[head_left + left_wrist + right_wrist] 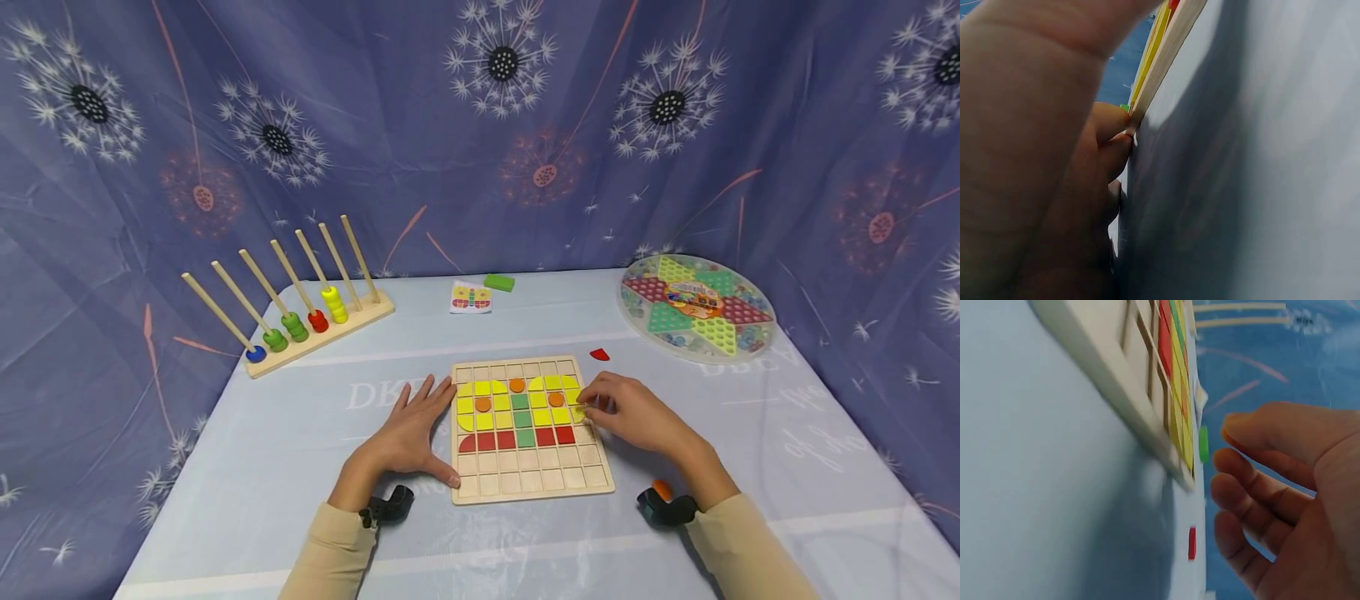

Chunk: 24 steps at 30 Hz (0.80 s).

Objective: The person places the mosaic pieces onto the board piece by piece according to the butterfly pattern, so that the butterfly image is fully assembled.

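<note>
A wooden grid board (pixel 531 483) lies flat on the table, with yellow, red, green and orange tiles forming a butterfly-like pattern. My left hand (pixel 405 433) is spread along its left side, the thumb at the near left corner and the fingertips touching the edge higher up. At the board's right edge, my right hand (pixel 637 412) hovers beside a rounded yellow tile (pixel 577 414). In the right wrist view its thumb and fingers (pixel 1238 428) stand apart, loosely bent, with nothing seen between them. A loose red quarter-round tile (pixel 599 354) lies beyond the board's far right corner.
Behind the board are a small pattern card (pixel 471 297) and a green block (pixel 498 282). A wooden peg rack (pixel 322 346) with coloured beads stands at the back left. A round star-patterned game board (pixel 697 308) lies at the back right. Something orange (pixel 662 490) shows beside the right wrist.
</note>
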{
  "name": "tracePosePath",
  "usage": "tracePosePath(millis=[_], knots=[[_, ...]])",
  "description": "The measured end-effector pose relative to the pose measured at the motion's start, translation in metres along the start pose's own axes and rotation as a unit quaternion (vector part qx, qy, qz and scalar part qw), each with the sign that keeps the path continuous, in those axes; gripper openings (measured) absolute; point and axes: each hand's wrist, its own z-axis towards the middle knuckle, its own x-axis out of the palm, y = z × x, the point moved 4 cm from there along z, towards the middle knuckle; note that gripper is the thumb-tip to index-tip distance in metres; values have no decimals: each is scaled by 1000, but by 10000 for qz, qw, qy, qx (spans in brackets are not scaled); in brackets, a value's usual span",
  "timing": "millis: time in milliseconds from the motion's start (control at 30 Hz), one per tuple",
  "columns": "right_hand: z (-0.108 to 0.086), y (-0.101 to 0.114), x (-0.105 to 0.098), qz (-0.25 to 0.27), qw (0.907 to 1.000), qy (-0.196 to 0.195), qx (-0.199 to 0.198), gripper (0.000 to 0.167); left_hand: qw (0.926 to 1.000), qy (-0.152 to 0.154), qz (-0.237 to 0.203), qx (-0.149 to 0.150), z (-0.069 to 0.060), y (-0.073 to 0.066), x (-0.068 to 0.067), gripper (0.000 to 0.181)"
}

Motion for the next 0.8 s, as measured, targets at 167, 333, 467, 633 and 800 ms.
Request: tracePosePath(millis=[167, 333, 467, 633, 800], knots=[[15, -23, -18, -43, 9998, -192, 84, 21, 10000, 3, -81, 17, -1, 1, 0, 145], [30, -41, -27, -32, 9989, -177, 427, 32, 10000, 12, -77, 19, -1, 2, 0, 145], [42, -52, -27, -59, 9964, -163, 833, 39, 9999, 24, -108, 33, -3, 2, -1, 145], [53, -60, -24, -435, 9943, -39, 970, 42, 9999, 6, -133, 72, -3, 1, -1, 144], [53, -66, -21, -471, 9950, 48, 880, 35, 9999, 13, -79, 62, -2, 1, -1, 144]])
